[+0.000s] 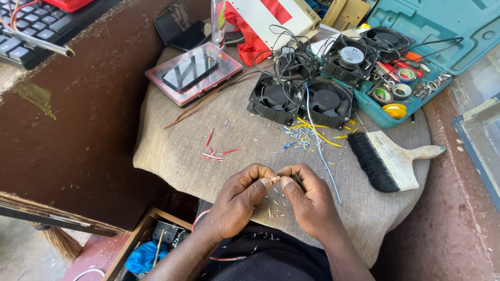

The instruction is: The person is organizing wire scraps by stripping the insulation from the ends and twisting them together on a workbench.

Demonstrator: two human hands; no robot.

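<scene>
a: starting with the biggest; round surface (pixel 182 151) draped in burlap, teal tool case (pixel 442 31) open at the far right edge with tape rolls inside; anything in the middle?

b: three black cooling fans (pixel 302 86) clustered beyond the hands, leads tangled over them; a wooden brush (pixel 388 158) with black bristles lying to the right; a phone (pixel 190 71) resting on a red-rimmed tray at the far left.

a: and the hands?

b: left hand (pixel 237 200) and right hand (pixel 307 200) close together at the near edge, fingertips nearly touching; both pinched shut on a thin wire (pixel 274 179), a short pale end showing between thumbs and forefingers; held just above the cloth, not resting on it.

a: smallest bits?

b: red, yellow and blue wire offcuts (pixel 307 136) scattered between fans and hands; a long blue-white lead trailing down past the right hand.

a: advice for working that wire end well?

b: probably best gripped close to the tip, one hand anchoring the insulation, the other rolling the bare end evenly; light pressure, likely to fray or snap otherwise; kept over the cloth, easy to lose among the clippings.
</scene>
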